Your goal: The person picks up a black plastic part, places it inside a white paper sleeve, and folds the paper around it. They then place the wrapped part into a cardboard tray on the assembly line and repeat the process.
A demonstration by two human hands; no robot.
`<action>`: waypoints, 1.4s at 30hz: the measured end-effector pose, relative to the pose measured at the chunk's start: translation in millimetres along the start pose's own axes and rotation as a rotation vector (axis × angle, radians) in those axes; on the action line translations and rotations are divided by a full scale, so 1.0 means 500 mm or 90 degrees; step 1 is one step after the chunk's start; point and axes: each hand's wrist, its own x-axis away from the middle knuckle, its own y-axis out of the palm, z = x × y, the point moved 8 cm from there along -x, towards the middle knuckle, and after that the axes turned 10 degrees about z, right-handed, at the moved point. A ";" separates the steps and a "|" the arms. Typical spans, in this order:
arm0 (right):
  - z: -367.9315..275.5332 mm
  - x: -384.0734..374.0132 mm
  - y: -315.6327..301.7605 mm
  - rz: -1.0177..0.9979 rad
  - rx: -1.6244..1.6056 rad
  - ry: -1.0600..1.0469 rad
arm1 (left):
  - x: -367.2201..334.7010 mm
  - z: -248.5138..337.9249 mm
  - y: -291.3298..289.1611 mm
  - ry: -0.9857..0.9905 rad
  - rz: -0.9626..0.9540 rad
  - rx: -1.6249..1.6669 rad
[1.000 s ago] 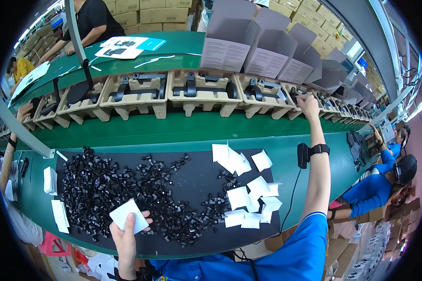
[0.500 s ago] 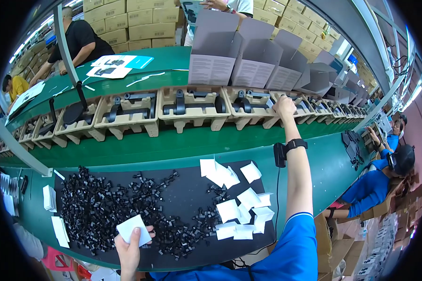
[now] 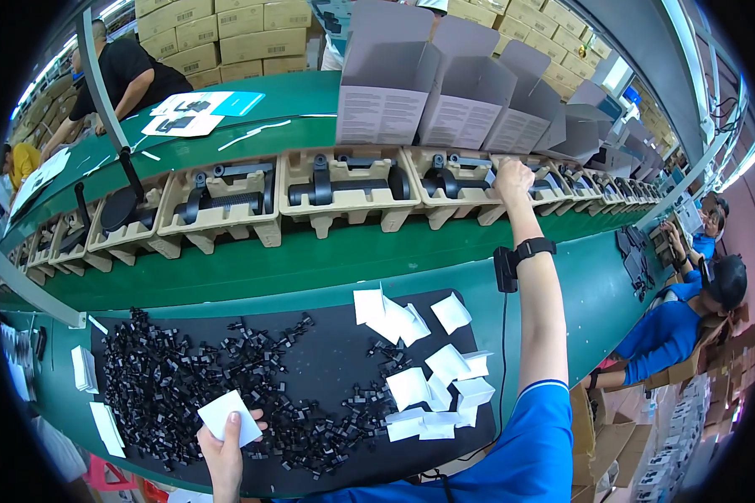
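My left hand (image 3: pixel 221 457) grips a square white folded paper (image 3: pixel 229 412), thumb on top, above a heap of small black plastic parts (image 3: pixel 168 386). That heap spreads over a black mat (image 3: pixel 331 344). My right arm reaches far forward. At its end, my right hand (image 3: pixel 513 178) is closed over the gap between two moulded pulp trays, at the right end of one tray (image 3: pixel 457 201). A pale sliver shows beside its fingers, but what they hold is hidden. Black tubular device parts (image 3: pixel 440 178) lie in that tray. More white folded papers (image 3: pixel 449 365) are scattered on the mat's right side.
A row of similar trays (image 3: pixel 348 210) runs along the green line. Tall open grey boxes (image 3: pixel 377 113) stand behind it. A metal post (image 3: pixel 38 289) rises at left. A cable (image 3: pixel 504 360) hangs from my right wrist's black strap device. Co-workers sit at right and far left.
The view has shifted slightly. My right hand stays at the trays, its knuckles a little more turned over. My left hand still holds the white paper above the heap.
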 end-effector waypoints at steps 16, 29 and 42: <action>0.002 0.016 -0.027 0.008 -0.058 0.003 | -0.038 -0.003 -0.059 0.028 0.059 -0.023; 0.004 0.010 0.021 0.148 -0.154 -0.034 | -0.066 -0.004 -0.077 0.037 0.058 -0.054; -0.027 0.018 0.013 0.077 -0.030 -0.056 | -0.047 0.068 -0.085 0.009 0.021 -0.090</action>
